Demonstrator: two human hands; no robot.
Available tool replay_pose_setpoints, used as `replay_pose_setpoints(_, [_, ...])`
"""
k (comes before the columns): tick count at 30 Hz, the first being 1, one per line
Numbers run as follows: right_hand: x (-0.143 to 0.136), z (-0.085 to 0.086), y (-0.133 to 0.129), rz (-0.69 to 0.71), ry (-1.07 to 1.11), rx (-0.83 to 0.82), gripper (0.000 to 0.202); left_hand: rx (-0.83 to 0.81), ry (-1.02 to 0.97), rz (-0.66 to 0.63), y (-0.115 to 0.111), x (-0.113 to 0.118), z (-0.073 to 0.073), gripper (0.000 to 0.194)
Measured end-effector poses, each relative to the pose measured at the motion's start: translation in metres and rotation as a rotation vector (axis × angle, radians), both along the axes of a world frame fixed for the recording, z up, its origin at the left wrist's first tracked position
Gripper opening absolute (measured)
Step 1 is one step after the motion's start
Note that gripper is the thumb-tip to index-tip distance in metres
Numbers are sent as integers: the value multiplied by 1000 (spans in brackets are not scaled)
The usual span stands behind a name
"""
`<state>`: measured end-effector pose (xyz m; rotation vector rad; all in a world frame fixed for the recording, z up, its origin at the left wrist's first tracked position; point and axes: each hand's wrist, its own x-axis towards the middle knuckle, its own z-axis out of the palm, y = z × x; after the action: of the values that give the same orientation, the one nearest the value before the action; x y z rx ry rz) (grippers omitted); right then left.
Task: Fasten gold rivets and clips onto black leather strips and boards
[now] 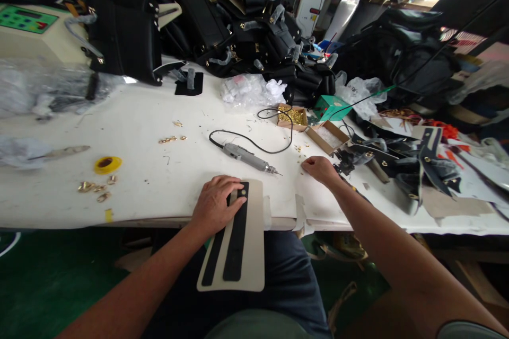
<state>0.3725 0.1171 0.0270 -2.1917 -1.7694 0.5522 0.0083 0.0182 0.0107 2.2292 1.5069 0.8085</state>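
My left hand [217, 204] lies over the top of a beige panel [254, 238] with rounded corners, its fingers and thumb gripping the panel. Two long black strips [235, 249] run down the panel's face, and a small gold fitting [244, 191] shows beside my fingertips. The panel's lower part juts past the table edge, above my lap. At the right, my right hand [320, 169] touches the table with thumb and fingers pinched together, close to several tiny gold pieces [301, 148]. Whatever sits in that pinch is too small to make out. Between the hands lies a grey electric screwdriver [248, 158], untouched.
Gold clasps [93, 187] and a yellow tape roll [107, 164] lie at left. A small box of gold hardware [292, 115], another open box [328, 136] and a green power unit [331, 108] stand behind my right hand. Black bags [123, 21] crowd the back.
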Motion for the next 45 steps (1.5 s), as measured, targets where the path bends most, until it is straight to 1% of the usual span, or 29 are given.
replay_pose_setpoints(4, [-1, -3, -3, -18, 21, 40, 21, 3, 6, -3, 0, 0, 0, 21])
replay_pose_setpoints(7, [7, -2, -7, -6, 55, 33, 25, 2, 8, -5, 0, 0, -1, 21])
replay_pose_setpoints(11, [34, 10, -8, -36, 43, 59, 31, -1, 13, -3, 0, 0, -2, 22])
replay_pose_setpoints(15, [62, 25, -6, -46, -58, 87, 29, -5, 12, -6, 0, 0, 0, 21])
replay_pose_setpoints(18, [69, 25, -5, -10, -128, 69, 23, -9, 10, -7, 0, 0, 1, 21])
replay_pose_setpoints(24, [62, 9, 0, -12, -170, 14, 19, -14, 6, -7, 0, 0, 1, 21])
replay_pose_setpoints(28, [61, 11, 6, -24, -135, -19, 12, -9, 10, -3, 0, 0, 1, 21])
replay_pose_setpoints(30, [58, 14, 6, -24, -86, -45, 12, -13, 11, -1, 1, 0, 1, 21])
replay_pose_setpoints(35, [35, 12, -8, 31, 130, -138, 24, -17, 9, -3, 0, 0, -1, 22])
replay_pose_setpoints(38, [19, 9, -19, 77, 215, -177, 25, -20, 11, -4, 0, 0, 0, 22])
replay_pose_setpoints(41, [9, 7, -23, 94, 225, -194, 25, -25, 9, -1, -1, 0, 2, 22])
replay_pose_setpoints(45, [5, 5, -22, 92, 173, -187, 22, -31, 4, -5, -1, 1, 3, 22])
